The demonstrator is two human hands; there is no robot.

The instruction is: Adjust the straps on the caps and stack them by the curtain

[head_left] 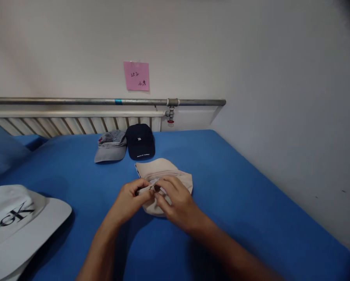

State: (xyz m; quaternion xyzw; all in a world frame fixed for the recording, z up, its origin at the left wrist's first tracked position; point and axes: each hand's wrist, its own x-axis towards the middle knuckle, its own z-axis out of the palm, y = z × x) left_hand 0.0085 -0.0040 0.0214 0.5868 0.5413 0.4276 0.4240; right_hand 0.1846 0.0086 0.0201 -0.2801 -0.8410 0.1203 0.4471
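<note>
Far to the left of the grip, a white hat [19,222] with black letters lies on the blue bed [251,187], close to the near edge. Beyond the grip and a little to its left, a grey cap [111,146] and a dark cap [140,141] sit side by side, touching, near the radiator [75,124] at the wall. Higher up, a pink note [136,76] is stuck on the wall above a metal pipe [75,101].

The left hand [132,199] pinches the near edge of the beige cap [163,171], fingers pressed together on the cloth. The right hand [176,201] meets it from the other side, fingertips closed on the same edge, probably at a small strap or buckle, though that spot is blurred. The beige cap lies flattened on the bed, directly under and just beyond both hands.
</note>
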